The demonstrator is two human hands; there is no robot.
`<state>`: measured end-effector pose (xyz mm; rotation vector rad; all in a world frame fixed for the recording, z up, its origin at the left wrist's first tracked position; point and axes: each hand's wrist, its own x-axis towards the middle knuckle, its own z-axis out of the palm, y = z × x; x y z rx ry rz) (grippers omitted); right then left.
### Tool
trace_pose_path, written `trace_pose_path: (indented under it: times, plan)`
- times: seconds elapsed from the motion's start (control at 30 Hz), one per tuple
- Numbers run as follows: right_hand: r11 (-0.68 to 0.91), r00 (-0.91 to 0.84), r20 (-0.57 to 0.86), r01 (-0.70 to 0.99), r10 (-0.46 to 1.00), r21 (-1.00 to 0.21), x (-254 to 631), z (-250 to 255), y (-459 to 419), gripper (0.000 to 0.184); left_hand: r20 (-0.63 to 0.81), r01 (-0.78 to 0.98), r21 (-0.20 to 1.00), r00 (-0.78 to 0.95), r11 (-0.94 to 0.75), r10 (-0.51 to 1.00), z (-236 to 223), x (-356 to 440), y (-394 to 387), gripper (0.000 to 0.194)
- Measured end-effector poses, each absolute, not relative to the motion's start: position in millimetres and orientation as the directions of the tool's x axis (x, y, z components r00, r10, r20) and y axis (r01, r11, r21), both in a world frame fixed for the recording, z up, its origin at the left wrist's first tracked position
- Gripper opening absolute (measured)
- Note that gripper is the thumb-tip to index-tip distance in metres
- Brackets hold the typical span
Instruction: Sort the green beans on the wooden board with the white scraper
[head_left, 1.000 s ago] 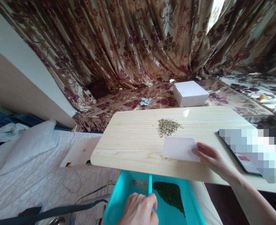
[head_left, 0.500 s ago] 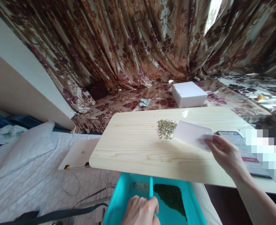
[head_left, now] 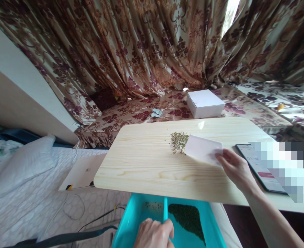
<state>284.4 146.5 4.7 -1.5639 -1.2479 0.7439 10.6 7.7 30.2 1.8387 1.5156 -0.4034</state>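
My right hand (head_left: 234, 167) pinches the near right end of a thin white rectangular card (head_left: 205, 150) with rounded corners, held low and slanted over the table. The card's left edge meets a small patch of green-brown seeds or dried bits (head_left: 179, 142) on the pale wooden tabletop (head_left: 141, 158). Below the table's near edge is a turquoise two-part container (head_left: 126, 220). Its right side has a dark green heap (head_left: 186, 217); a few specks lie in the left. My left hand (head_left: 153, 234) is closed over its middle divider, fingertips hidden.
A tablet (head_left: 260, 168) lies on the table's right part, partly pixelated. Behind the table, a white box (head_left: 205, 103) and a small pale cloth (head_left: 156, 113) rest on a floral-covered ledge. A bed with a pillow (head_left: 25, 162) and cables is at left.
My right hand has moved the card left, its edge pushing into the right side of the patch of bits. My left hand stays over the divider; the view has shifted slightly.
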Motion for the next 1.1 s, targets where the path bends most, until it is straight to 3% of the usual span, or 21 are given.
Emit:
trace_pose_path:
  times: [0.37, 0.73, 1.1]
  plan:
    - [-0.014, 0.261, 0.067, 0.298, 0.963, -0.954, 296.9, -10.8, 146.5, 0.021, -0.633, 0.945, 0.320, 0.261, -0.061, 0.728, 33.7, 11.9, 7.3, 0.037]
    - [-0.038, 0.362, 0.103, 0.363, 0.926, -0.931, 299.3, 0.9, 147.2, 0.013, -0.638, 0.946, 0.317, 0.266, -0.068, 0.723, 32.8, 10.8, 7.9, 0.037]
    - [-0.029, 0.320, 0.084, 0.334, 0.944, -0.942, 297.6, -5.1, 145.2, 0.016, -0.630, 0.940, 0.334, 0.273, -0.063, 0.727, 31.6, 11.2, 8.2, 0.036]
